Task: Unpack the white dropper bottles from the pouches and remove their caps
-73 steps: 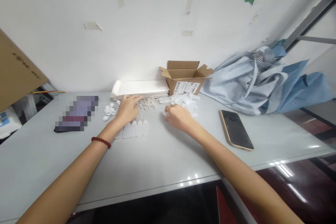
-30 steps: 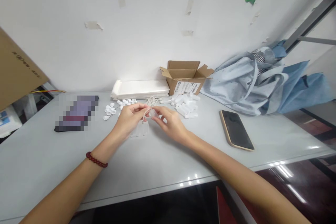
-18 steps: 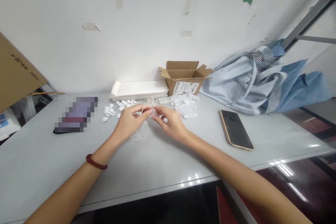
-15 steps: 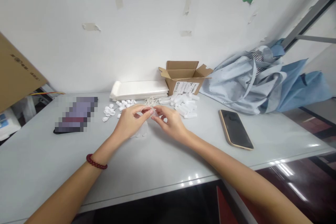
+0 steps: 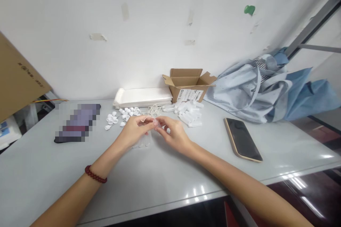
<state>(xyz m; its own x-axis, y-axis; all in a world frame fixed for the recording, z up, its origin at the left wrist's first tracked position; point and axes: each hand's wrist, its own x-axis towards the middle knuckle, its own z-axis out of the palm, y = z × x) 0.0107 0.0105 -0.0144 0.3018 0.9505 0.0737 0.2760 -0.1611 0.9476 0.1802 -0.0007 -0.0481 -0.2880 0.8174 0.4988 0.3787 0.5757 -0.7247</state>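
My left hand (image 5: 136, 130) is closed in a pinch, with a thin white cord (image 5: 145, 118) looping over its fingers. My right hand (image 5: 173, 131) meets it fingertip to fingertip, pinching a small clear plastic piece (image 5: 157, 123) whose exact shape is mostly hidden. Below the fingers on the table lie clear plastic items (image 5: 144, 142) with white ends. White caps (image 5: 128, 112) are scattered beyond my left hand. A tangle of white cords (image 5: 155, 110) lies just past the fingertips. Translucent plastic tubes (image 5: 190, 115) are heaped beyond my right hand.
A stack of white packets (image 5: 142, 96) and an open cardboard box (image 5: 188, 92) stand against the wall. A phone (image 5: 243, 138) lies at the right, near light-blue fabric bags (image 5: 242, 88). A blurred-out object (image 5: 80, 122) lies on the left of the grey table (image 5: 149, 188).
The whole view has tilted up, so the things appear slightly lower. Both hands stay together in the same pinch, with small finger movements.
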